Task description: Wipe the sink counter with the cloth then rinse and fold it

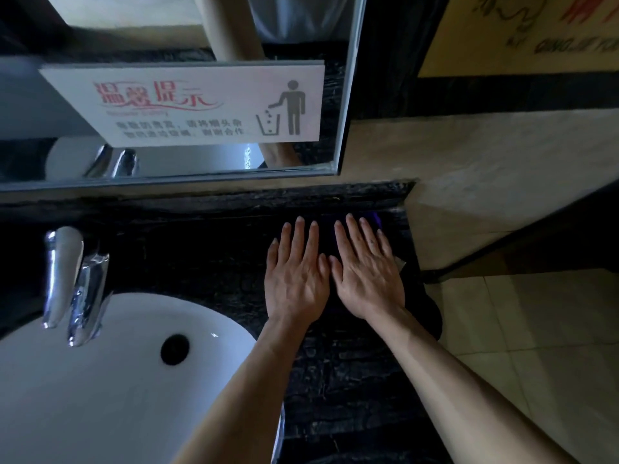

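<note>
Here, two flat hands [330,279], one cloth [420,296].

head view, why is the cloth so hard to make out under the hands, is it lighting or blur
Mostly lighting in the head view: the dark cloth lies on black counter in shade, so its edges merge, with only a purple corner past the right hand; the left hand is sharp; the mirror sign text is soft, and wide-angle bend curves the edges.
</note>
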Motion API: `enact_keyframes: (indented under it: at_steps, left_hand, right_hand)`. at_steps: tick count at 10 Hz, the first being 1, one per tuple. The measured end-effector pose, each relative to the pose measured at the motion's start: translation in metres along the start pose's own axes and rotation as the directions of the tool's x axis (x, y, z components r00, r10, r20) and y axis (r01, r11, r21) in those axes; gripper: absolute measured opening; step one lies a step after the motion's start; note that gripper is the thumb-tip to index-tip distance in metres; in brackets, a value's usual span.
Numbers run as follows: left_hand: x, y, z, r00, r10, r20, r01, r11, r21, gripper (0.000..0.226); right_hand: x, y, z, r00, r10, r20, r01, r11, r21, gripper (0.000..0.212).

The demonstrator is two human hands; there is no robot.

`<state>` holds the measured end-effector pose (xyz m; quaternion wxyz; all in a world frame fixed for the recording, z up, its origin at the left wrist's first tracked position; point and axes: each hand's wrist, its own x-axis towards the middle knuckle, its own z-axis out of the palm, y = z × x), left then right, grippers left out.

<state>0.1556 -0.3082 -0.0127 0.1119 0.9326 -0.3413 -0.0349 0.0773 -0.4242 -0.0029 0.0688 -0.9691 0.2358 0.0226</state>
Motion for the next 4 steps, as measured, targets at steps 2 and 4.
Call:
enact_keyframes:
  at_steps: [2,4]
  left_hand:
    - [0.0,-0.002,-0.006,0.999,0.027,0.045,-0.026,0.999,-0.027,0.061]
    - [-0.014,-0.006,-0.045,1.0,0.0,0.008,0.001,0.994,-0.113,0.066]
  right_hand:
    - [0.0,0.0,-0.003,0.998,-0.003,0.065,0.005,0.999,-0.032,0.073]
    - [-0.011,-0.017,-0.033,0.999,0.018,0.037,-0.023,0.992,0.126,0.08]
